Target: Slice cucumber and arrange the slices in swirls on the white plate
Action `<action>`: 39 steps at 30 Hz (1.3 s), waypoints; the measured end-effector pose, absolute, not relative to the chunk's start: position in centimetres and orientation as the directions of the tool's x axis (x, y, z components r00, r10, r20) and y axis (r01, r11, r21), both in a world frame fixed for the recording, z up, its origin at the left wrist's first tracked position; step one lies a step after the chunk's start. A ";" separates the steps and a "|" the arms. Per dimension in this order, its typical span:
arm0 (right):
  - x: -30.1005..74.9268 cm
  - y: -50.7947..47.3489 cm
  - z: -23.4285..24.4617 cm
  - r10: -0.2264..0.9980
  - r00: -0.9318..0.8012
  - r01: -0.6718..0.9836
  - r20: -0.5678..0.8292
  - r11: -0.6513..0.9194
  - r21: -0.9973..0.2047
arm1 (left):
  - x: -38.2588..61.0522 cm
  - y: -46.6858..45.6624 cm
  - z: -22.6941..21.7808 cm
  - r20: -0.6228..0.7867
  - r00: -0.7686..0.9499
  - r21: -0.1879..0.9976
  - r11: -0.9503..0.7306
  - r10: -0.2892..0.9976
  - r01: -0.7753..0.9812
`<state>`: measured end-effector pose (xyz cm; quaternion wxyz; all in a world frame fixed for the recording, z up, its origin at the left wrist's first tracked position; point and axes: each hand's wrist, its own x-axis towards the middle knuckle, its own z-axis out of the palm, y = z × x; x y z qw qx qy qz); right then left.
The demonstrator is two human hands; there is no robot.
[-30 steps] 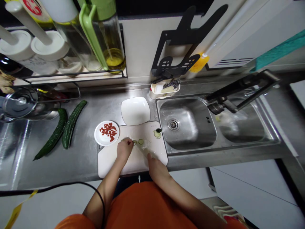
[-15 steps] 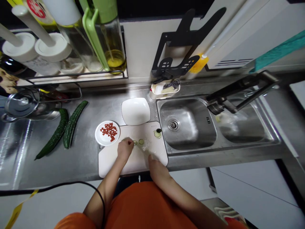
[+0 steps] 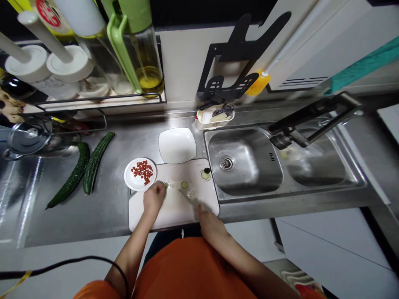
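Observation:
My left hand (image 3: 154, 200) is over the left part of the white cutting board (image 3: 171, 214), its fingers pinched on a small cucumber slice (image 3: 165, 185). My right hand (image 3: 212, 224) is closed round the handle of a knife (image 3: 189, 198), whose blade points up and left, low over the board. A single round slice (image 3: 184, 185) lies flat between the hands. At the board's right edge are a few pale slices and a dark green cucumber end (image 3: 207, 170). Wet, shiny marks show around the blade.
Beside my left hand stands a white plate of diced red pieces (image 3: 143, 172). A square white dish (image 3: 177, 145) touches the board's far edge. Two whole cucumbers (image 3: 97, 164) lie on the counter at left. The sink (image 3: 246, 162) is at right, below a dark faucet (image 3: 311, 120).
My left hand has moved left, toward the plate of red pieces, with the slice in its fingers. The right hand and knife have shifted slightly right, and the blade shows more plainly.

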<state>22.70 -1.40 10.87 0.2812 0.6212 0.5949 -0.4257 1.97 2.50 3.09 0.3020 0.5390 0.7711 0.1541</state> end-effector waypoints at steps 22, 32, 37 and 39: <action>22.3 -1.6 11.4 0.541 -0.057 0.984 -0.839 -0.114 -0.140 | 4.3 4.9 3.3 -0.279 0.152 0.560 0.032 0.948 0.828; 22.3 -1.9 11.1 0.553 -0.061 0.984 -0.831 -0.109 -0.145 | 8.1 8.5 3.5 -0.475 0.367 0.464 -0.126 0.800 0.877; 22.4 -2.1 10.9 0.567 -0.044 0.983 -0.822 -0.122 -0.137 | 8.7 8.8 3.9 -0.528 0.347 0.449 -0.093 0.775 0.889; 22.4 -2.2 10.8 0.578 -0.040 0.984 -0.815 -0.120 -0.133 | 8.8 8.9 4.0 -0.543 0.350 0.452 -0.086 0.763 0.888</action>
